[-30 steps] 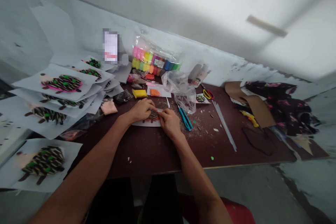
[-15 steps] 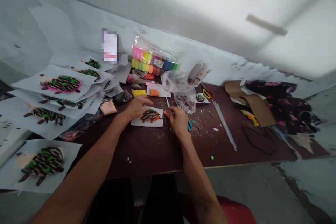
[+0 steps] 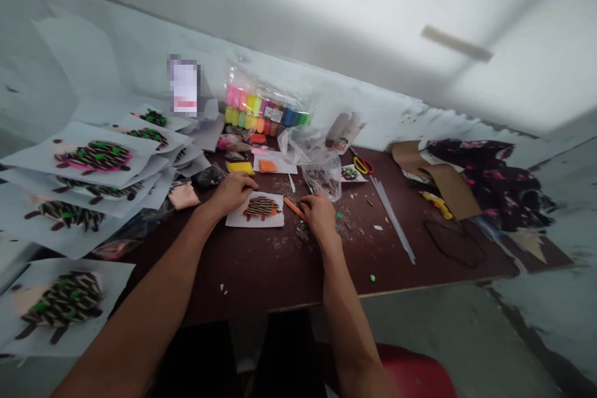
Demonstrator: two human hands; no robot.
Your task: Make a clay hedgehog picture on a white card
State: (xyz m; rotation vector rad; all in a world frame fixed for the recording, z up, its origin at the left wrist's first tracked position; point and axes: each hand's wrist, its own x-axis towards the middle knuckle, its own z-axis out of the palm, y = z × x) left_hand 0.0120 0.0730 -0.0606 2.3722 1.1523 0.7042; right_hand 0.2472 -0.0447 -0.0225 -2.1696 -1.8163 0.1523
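We count two bare hands, one left hand (image 3: 232, 193) and one right hand (image 3: 319, 212); eight white paper sheets (image 3: 275, 217) bearing striped clay hedgehogs; one orange clay strip (image 3: 295, 209); one clear plastic bag (image 3: 268, 106) of coloured clay bars; one pair of red-and-yellow scissors (image 3: 362, 165).

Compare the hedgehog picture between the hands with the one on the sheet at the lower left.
The hedgehog on the small white card has an orange body with dark stripes; the lower-left hedgehog is dark with pale stripes and green bits. The card is smaller than the white sheet, which also shows a pale pink patch at the hedgehog's head end. Both are striped, legged figures on white paper.
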